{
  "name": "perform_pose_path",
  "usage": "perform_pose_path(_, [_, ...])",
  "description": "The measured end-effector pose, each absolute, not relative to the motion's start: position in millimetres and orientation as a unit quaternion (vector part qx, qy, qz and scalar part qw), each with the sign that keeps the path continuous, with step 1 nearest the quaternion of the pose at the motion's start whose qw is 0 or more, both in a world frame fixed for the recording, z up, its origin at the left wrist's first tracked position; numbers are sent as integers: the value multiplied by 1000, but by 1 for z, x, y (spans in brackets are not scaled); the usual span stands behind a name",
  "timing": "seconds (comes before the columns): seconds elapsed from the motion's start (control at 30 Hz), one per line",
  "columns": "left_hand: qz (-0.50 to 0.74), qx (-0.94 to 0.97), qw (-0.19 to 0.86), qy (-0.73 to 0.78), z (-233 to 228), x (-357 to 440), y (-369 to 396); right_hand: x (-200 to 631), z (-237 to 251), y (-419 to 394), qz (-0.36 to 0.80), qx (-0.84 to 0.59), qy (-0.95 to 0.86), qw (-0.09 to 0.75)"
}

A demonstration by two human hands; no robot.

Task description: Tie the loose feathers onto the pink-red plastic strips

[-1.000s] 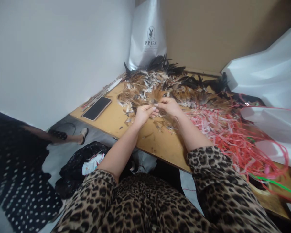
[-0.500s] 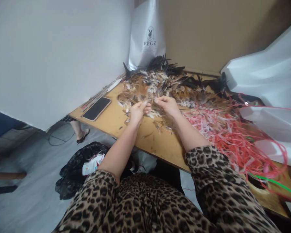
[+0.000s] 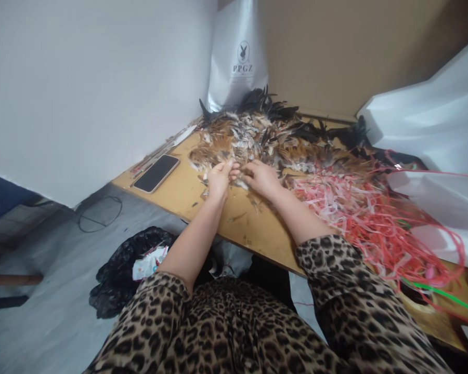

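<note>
Both hands work at the near edge of the feathers (image 3: 257, 140) heaped on the desk (image 3: 187, 192). Left hand (image 3: 219, 179) and right hand (image 3: 262, 179) sit close together, fingers curled down into the loose feathers, pinching a small tuft between them; exact grip partly hidden. To do it well: probably keep quills aligned, pinch near the base, pull gently, avoid dragging the red strips (image 3: 354, 208) just right. Phone (image 3: 156, 173) lies well left.

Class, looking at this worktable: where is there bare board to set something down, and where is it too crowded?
Bare board lies between the phone and the left hand, running along the near edge. The feathers fill the back; pink strips cover the right, beyond the right hand.
</note>
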State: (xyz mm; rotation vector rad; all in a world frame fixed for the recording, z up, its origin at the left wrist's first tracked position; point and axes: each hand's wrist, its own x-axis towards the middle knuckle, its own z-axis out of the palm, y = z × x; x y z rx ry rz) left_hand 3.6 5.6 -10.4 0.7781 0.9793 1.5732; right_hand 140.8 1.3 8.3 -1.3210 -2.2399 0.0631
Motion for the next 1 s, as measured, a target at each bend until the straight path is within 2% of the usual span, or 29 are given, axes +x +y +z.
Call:
perform_pose_path(0.1, [654,330,540,414,-11,3,5,131,5,-4,1,-478,-846,236])
perform_pose_path(0.2, [654,324,549,407,-12,3,5,131,3,0,55,-482,-818,310])
perform_pose_path(0.27, [649,313,570,395,-12,2,6,134,5,7,145,-480,-753,426])
perform_pose_path(0.37, [633,290,619,364,-13,-1,7,141,13,16,341,-461,-580,578])
perform_pose_path(0.47, [621,283,652,330,-13,-2,7,143,20,19,513,-411,-438,613])
perform_pose_path(0.57, [607,292,667,318,-12,-1,5,139,20,16,589,-370,-386,606])
perform_pose_path(0.77, [594,309,676,308,-14,2,4,125,11,11,575,-391,-421,582])
perform_pose_path(0.93, [600,299,656,347,-11,3,3,127,10,8,403,-448,-586,542])
perform_pose_path(1.0, [599,300,651,356,-10,4,2,127,11,7,370,-449,-621,526])
